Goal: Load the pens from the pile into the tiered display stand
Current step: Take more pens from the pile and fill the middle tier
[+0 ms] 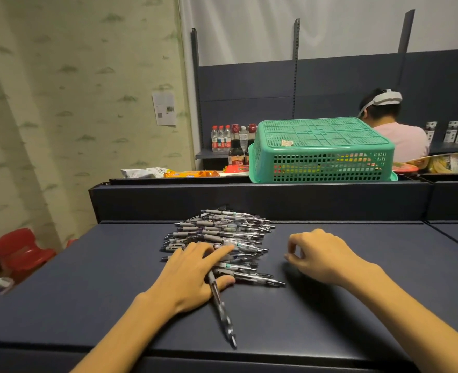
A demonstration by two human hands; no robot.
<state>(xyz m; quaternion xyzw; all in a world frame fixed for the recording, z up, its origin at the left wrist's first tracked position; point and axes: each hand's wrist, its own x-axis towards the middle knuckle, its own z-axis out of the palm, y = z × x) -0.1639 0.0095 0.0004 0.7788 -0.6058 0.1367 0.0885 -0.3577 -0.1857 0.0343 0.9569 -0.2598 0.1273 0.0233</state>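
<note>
A pile of pens (pixel 219 238) lies on the dark blue counter, near its back edge. The pens are clear-barrelled with grey grips and dark tips, stacked several deep and mostly lying crosswise, their tips pointing right (a few skew off at slight angles). The pile's near end spreads flatter, with some pens fanning out to the right. One pen (pixel 221 310) lies apart from the rest, turned lengthwise toward the counter's front edge, its upper end at the pile's near edge.
</note>
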